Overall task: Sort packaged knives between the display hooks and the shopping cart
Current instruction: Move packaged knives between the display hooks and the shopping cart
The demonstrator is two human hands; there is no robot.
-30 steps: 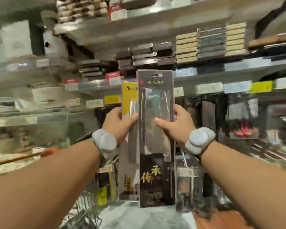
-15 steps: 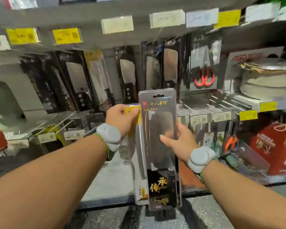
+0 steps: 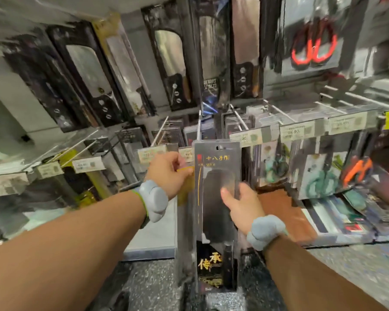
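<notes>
My right hand grips a tall grey and black packaged cleaver upright, thumb across its clear front. Its hang hole sits just below the tip of a bare display hook. My left hand holds a second knife package with a yellow card, mostly hidden behind the first package. Both packages hang above the speckled floor in front of the lower hook row. No shopping cart shows in this view.
Packaged cleavers hang on the upper hook row. Red-handled scissors hang at the upper right. Price tags line the ends of the lower hooks. Boxed goods lie on the bottom shelf at the right.
My view has dropped from the upper shelves down to the lower hook row. Both hands with their packages have moved lower and closer to the hooks.
</notes>
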